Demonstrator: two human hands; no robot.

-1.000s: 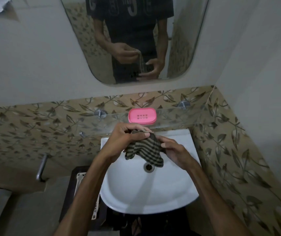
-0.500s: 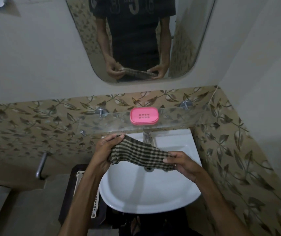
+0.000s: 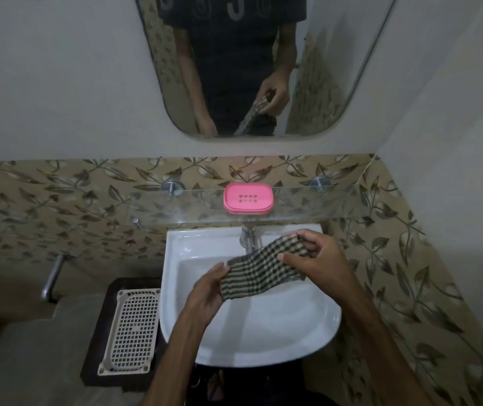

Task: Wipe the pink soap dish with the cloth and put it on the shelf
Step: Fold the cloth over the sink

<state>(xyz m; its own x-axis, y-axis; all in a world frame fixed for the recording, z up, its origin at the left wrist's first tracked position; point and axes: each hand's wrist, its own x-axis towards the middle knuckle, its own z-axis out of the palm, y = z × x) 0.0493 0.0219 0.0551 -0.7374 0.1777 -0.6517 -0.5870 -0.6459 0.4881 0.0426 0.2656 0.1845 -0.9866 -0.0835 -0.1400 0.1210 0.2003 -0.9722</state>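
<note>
1. Pink soap dish (image 3: 248, 198) sits on glass shelf (image 3: 307, 206), centre frame, above sink (image 3: 263, 332); untouched by either hand.
2. Checked cloth (image 3: 260, 272) is stretched over the basin: left hand (image 3: 209, 291) pinches its lower-left end, right hand (image 3: 315, 256) grips the upper-right end.
3. Likely step: readying cloth. Bunch it into one hand, freeing the other for the dish.
4. Lift the dish clear of the shelf edge, wipe over the sink.

Pink soap dish (image 3: 248, 198) flat on glass shelf (image 3: 307, 205); checked cloth (image 3: 260, 272) over basin.
</note>
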